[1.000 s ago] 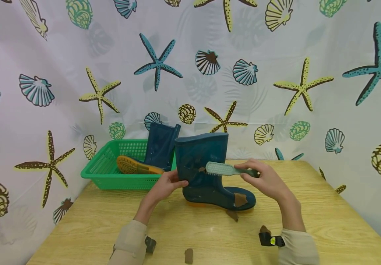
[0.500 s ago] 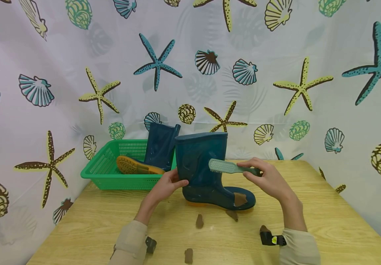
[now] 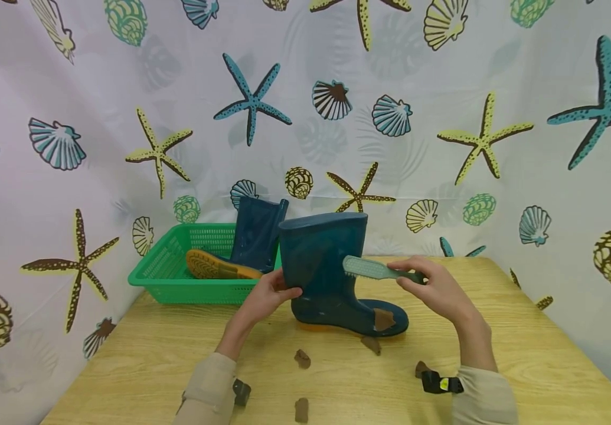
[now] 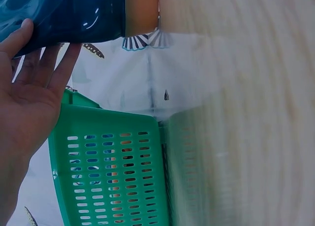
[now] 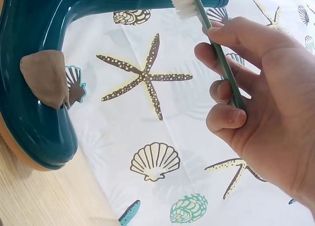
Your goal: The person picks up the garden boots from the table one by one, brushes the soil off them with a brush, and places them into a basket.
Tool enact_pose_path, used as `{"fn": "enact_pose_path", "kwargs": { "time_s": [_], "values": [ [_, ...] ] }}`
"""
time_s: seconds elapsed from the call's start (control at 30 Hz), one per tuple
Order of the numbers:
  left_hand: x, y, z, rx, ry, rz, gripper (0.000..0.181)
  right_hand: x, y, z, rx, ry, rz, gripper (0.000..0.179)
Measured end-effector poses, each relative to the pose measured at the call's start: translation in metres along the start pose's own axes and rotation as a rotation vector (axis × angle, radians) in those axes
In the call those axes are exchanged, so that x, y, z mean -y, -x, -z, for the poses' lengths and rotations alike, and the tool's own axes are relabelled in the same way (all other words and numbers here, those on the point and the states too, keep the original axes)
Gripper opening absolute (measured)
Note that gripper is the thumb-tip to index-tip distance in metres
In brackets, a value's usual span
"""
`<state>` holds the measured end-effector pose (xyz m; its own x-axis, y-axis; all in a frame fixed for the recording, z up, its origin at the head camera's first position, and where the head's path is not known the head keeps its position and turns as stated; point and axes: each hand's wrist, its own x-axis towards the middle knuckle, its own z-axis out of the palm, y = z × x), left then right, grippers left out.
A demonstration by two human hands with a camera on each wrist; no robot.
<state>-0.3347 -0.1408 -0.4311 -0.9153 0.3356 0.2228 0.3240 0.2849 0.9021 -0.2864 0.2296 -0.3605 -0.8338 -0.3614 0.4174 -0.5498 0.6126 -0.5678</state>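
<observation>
A dark blue rubber boot (image 3: 318,265) with an orange sole stands on the table, toe to the right. My left hand (image 3: 269,298) grips the back of its shaft above the heel, thumb on the near side, the other fingers partly hidden behind. My right hand (image 3: 438,289) holds a pale green scrubbing brush (image 3: 369,268) by its handle, thumb and fingers round it. The brush head is at the shaft's right side; in the right wrist view its white bristles (image 5: 182,3) show. A brown mud-like patch (image 5: 45,77) clings to the boot's toe.
A green basket (image 3: 188,292) at the back left holds a second blue boot (image 3: 257,233) tipped on its side, with its yellowish sole (image 3: 220,265) showing. Several brown lumps lie on the table, among them one lump (image 3: 302,358) before the boot. A patterned curtain (image 3: 305,141) hangs behind.
A brown lump has come off the boot's shaft and dropped in front of it, shifting left. My right hand has moved slightly right with the brush. The left hand keeps its grip.
</observation>
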Motion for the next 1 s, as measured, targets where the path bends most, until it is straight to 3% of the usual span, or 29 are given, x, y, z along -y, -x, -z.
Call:
{"fn": "enact_pose_path", "kwargs": {
  "time_s": [0.17, 0.33, 0.7, 1.0],
  "values": [
    [-0.004, 0.0, 0.0, -0.073, -0.017, 0.008, 0.042, -0.007, 0.0, 0.002, 0.015, 0.009, -0.018, 0.031],
    [-0.005, 0.001, 0.007, -0.117, -0.052, -0.046, 0.043, -0.007, -0.002, 0.003, 0.03, 0.035, -0.03, 0.029],
    [-0.005, 0.003, 0.01, -0.099, -0.093, -0.043, 0.042, -0.021, 0.001, -0.001, 0.104, 0.031, -0.128, 0.028],
    [-0.002, 0.005, 0.01, -0.16, -0.179, -0.08, 0.035, -0.036, 0.001, -0.01, 0.173, 0.024, -0.19, 0.03]
  ]
}}
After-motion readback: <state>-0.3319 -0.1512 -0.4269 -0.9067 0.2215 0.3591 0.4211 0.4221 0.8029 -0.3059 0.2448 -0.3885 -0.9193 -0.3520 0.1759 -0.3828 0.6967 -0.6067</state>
